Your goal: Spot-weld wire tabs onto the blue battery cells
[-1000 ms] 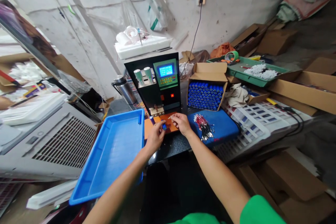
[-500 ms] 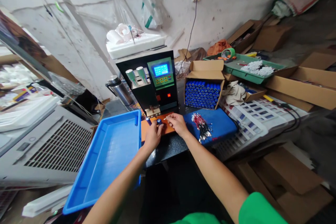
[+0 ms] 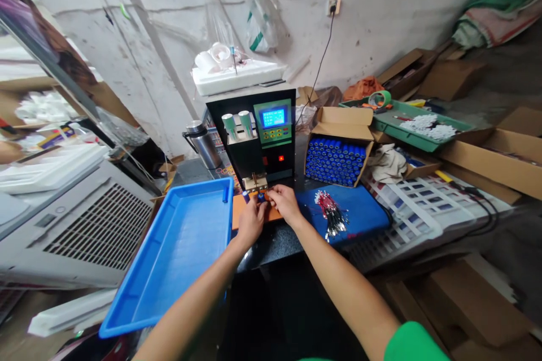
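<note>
My left hand (image 3: 253, 219) is closed around a blue cylindrical battery cell (image 3: 261, 197), its round end towards me, over an orange board (image 3: 239, 215). A second blue cell (image 3: 246, 196) stands out beside my left fingers. My right hand (image 3: 285, 203) pinches a thin wire lead against or close to the held cell; the fingers mostly hide it. Just behind both hands are the electrodes (image 3: 255, 179) of a black spot welder (image 3: 237, 152) with a lit blue screen (image 3: 274, 118). A bundle of red and black wire leads (image 3: 331, 214) lies on a blue pad (image 3: 364, 208) to the right.
A blue plastic tray (image 3: 182, 237) sits at the left with one cell (image 3: 225, 194) on its rim area. An open carton (image 3: 342, 118) of blue cells stands right of the welder. A steel flask (image 3: 205, 145) and green tray (image 3: 423, 138) are farther back.
My right hand has moved slightly left and in to the cell in my left hand. The white-tipped lead seen between its fingers is now mostly hidden. The camera view has shifted.
</note>
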The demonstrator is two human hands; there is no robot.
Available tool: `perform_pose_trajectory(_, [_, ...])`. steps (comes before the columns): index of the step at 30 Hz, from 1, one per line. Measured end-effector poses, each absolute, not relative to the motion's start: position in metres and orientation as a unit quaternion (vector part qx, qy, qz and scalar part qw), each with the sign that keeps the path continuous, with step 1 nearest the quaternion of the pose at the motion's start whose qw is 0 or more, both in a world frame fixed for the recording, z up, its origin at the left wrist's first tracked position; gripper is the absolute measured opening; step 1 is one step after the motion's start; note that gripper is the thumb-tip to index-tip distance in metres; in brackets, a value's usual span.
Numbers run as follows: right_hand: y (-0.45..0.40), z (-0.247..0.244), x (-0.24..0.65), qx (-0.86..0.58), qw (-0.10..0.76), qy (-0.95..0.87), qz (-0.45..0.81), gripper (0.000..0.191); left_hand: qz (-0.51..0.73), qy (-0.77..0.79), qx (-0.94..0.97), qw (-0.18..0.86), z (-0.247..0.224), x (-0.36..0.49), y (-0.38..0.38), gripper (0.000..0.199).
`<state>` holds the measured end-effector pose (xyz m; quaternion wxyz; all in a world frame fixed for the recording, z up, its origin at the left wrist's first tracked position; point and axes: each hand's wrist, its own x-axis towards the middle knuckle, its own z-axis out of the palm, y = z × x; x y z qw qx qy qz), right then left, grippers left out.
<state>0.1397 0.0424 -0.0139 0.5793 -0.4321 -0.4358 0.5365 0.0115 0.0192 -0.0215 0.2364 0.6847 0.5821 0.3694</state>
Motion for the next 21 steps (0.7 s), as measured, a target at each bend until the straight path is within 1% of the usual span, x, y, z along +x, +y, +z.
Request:
perform_pose_trajectory(5, [0.047,-0.025,0.135,-0.459,0.558,-0.478,0.500,0.024,0.377,0.575,0.687,0.235,-0.022,0.011,0.019,0.017])
perform_pose_trajectory(9, [0.051,-0.030,0.132,-0.463,0.559,-0.498,0.474,0.024,0.380,0.571,0.687,0.239,-0.023,0.010,0.019,0.016])
perform_pose_trajectory(21, [0.051,-0.028,0.129,-0.499,0.549,-0.522,0.421,0.023,0.387,0.568,0.685,0.240,-0.022,0.011,0.019,0.016])
